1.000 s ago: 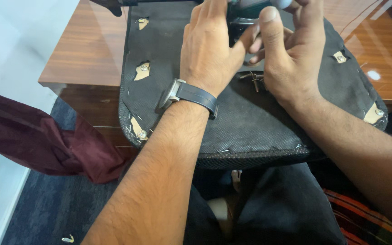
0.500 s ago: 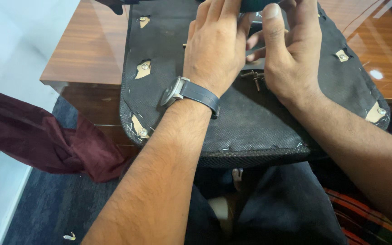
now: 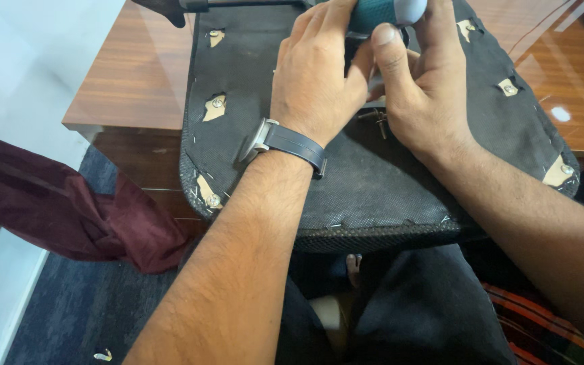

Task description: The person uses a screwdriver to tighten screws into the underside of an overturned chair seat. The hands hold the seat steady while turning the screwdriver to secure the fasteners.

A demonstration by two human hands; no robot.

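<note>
My right hand point(image 3: 427, 94) grips the teal tool point(image 3: 380, 13), its long axis pointing down at the seat panel point(image 3: 373, 182); my left hand point(image 3: 315, 84) is closed beside it.

both forearms reach forward, bare, converging. the left hand point(image 3: 315, 78) lies palm down, fingers curled, a watch on its wrist. the right hand point(image 3: 420, 88) is clenched beside it, thumb pointing up, knuckles touching.

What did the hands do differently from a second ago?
Both hands, left hand and right hand, slid a bit up the black seat panel toward its far edge, still wrapped around the teal-handled tool. Nothing was picked up or let go. The panel, wooden table and maroon cloth stayed put.
</note>
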